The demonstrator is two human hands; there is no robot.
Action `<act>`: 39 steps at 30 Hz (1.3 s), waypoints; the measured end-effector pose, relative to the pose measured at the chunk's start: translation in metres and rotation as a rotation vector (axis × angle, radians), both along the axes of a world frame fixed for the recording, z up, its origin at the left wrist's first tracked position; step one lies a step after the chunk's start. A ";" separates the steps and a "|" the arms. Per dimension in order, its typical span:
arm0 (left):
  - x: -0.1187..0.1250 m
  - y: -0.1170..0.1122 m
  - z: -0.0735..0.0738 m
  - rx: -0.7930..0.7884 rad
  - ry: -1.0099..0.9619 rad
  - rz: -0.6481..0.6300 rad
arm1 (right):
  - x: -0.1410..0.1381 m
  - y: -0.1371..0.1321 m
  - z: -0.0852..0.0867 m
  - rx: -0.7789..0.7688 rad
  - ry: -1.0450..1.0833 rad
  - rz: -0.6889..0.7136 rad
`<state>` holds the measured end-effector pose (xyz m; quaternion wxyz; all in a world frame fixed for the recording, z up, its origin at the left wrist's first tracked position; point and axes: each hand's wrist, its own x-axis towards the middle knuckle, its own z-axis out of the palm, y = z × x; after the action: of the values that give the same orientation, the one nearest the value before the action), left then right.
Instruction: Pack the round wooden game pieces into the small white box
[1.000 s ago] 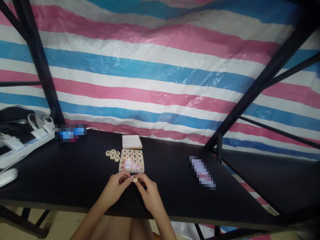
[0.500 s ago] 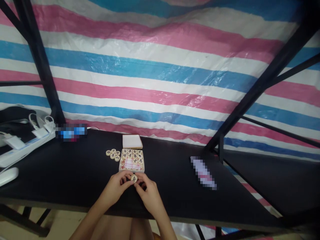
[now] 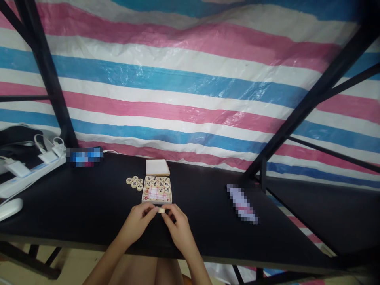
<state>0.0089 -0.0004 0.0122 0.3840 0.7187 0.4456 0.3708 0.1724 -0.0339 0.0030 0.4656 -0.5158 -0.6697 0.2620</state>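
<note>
Pinching one disc (image 3: 161, 210), both hands (image 3: 139, 220)

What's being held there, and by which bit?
A xiangqi piece, held by opposite sides of its rim, between the left grip and the right grip.

I am seeing striped plastic sheeting (image 3: 178, 105) spanning the upper frame, glinting. Black posts (image 3: 49, 75) are leaning at both sides. Left edge: white power strip (image 3: 32, 177) is carrying plugs (image 3: 18, 168); rounded white object (image 3: 10, 209) is sitting below. Pixelated pale item (image 3: 242, 204) is lying lower right.
</note>
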 end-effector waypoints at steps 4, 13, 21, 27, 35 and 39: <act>0.001 0.001 0.001 -0.028 -0.003 0.012 | -0.001 0.001 0.001 0.034 -0.006 0.020; 0.001 0.005 -0.006 -0.117 -0.122 -0.015 | -0.002 0.001 -0.004 -0.005 0.007 0.011; -0.001 0.002 -0.007 -0.056 -0.037 0.016 | -0.004 -0.001 0.000 -0.003 -0.054 0.027; 0.001 0.000 -0.002 0.020 0.017 0.001 | -0.002 -0.002 -0.003 0.028 -0.054 0.004; -0.003 0.012 0.005 0.165 0.126 0.127 | -0.001 -0.002 -0.006 0.033 0.001 -0.087; -0.004 0.041 0.013 0.323 0.369 0.162 | -0.001 -0.002 -0.005 0.021 0.005 -0.098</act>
<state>0.0054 0.0409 0.0252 0.1457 0.7882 0.4991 0.3293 0.1716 -0.0356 -0.0024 0.4851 -0.5425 -0.6450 0.2333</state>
